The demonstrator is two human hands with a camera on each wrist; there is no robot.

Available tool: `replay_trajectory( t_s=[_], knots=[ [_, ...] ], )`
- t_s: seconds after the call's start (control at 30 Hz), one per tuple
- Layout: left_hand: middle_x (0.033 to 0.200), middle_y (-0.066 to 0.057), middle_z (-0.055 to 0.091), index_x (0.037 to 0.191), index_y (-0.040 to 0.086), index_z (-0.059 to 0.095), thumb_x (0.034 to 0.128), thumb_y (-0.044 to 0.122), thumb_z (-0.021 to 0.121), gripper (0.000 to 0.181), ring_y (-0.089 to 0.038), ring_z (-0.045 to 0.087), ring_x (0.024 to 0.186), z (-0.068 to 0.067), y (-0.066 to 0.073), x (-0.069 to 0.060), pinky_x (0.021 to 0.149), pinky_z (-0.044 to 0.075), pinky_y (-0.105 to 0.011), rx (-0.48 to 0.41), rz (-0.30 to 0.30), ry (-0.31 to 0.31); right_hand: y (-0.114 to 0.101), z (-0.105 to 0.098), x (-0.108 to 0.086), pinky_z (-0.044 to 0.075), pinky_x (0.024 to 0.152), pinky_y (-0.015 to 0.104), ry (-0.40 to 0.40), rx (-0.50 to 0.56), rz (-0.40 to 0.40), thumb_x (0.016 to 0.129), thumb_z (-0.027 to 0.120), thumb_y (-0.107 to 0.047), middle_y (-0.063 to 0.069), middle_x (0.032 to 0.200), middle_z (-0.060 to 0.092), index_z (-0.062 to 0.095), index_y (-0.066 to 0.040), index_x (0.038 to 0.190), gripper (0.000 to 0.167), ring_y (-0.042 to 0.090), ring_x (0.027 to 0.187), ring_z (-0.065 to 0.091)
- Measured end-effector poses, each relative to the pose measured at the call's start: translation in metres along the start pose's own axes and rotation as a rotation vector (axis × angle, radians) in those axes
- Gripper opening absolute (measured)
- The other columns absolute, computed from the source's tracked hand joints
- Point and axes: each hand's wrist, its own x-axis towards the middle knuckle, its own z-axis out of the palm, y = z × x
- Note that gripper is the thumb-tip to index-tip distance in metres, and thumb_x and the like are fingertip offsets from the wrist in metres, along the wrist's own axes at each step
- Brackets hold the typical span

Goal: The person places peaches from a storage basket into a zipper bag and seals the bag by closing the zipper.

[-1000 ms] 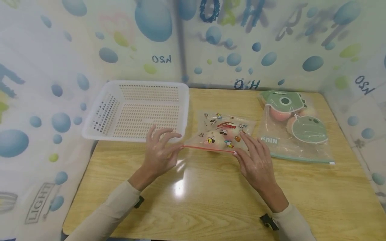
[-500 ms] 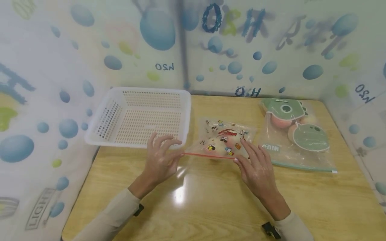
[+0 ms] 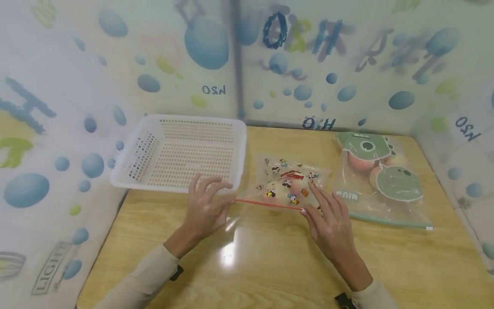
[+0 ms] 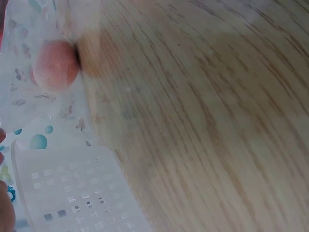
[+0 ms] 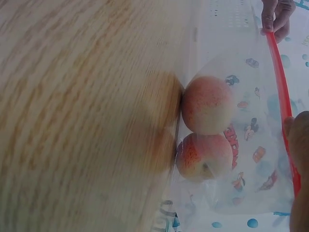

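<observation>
A clear zip bag (image 3: 275,171) with cartoon prints and a red zip strip (image 3: 266,203) lies mid-table, its zip edge lifted. Two peaches (image 5: 207,105) show inside it in the right wrist view. My left hand (image 3: 204,211) pinches the strip's left end between thumb and forefinger, the other fingers spread. Near the strip's right end, my right hand (image 3: 331,229) pinches it with thumb and forefinger. The left wrist view shows one peach (image 4: 56,65) through the plastic and only fingertips of a hand at the edge.
A white perforated basket (image 3: 242,150) stands behind my left hand. To the right lies a larger zip bag (image 3: 360,206) with green dinosaur prints, a green strip and several peaches inside. Printed sheets (image 3: 285,98) wall the wooden table (image 3: 266,274) at the back and sides.
The head view has tilted up, so everything sits lower in the frame. Both hands keep their pinch on the zip strip, with little visible movement along it.
</observation>
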Motion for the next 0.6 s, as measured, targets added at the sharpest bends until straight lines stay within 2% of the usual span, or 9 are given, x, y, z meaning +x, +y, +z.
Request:
replay_trajectory(
  t_s=[0.17,0.4,0.6],
  knots=[
    [0.109,-0.007,0.070,0.083,0.012,0.079,0.0848,0.021,0.071,0.012,-0.037,0.060,0.112,-0.0010,0.0010,-0.0013,0.108,0.020,-0.074,-0.001,0.004,0.000,-0.0012,-0.0009,-0.0037,0.038,0.103,0.066,-0.013,-0.012,0.008,0.108,0.049,-0.030,0.022,0.140,0.058,0.073,0.004,0.093,0.044,0.044,0.122,0.057],
    [0.107,-0.007,0.071,0.081,0.012,0.078,0.0853,0.022,0.070,0.014,-0.037,0.060,0.110,-0.0002,0.0014,-0.0019,0.107,0.021,-0.075,0.007,0.014,0.018,-0.0008,-0.0014,-0.0061,0.039,0.102,0.066,0.025,-0.014,-0.014,0.108,0.051,-0.028,0.023,0.138,0.059,0.072,0.003,0.090,0.041,0.046,0.116,0.061],
    [0.106,-0.007,0.071,0.081,0.013,0.078,0.0844,0.020,0.070,0.011,-0.036,0.061,0.109,0.0004,0.0002,-0.0013,0.107,0.021,-0.075,-0.006,0.025,0.025,0.0000,-0.0042,-0.0099,0.037,0.105,0.063,0.018,-0.017,-0.005,0.108,0.050,-0.027,0.024,0.138,0.059,0.072,0.004,0.091,0.042,0.047,0.115,0.060]
  ],
)
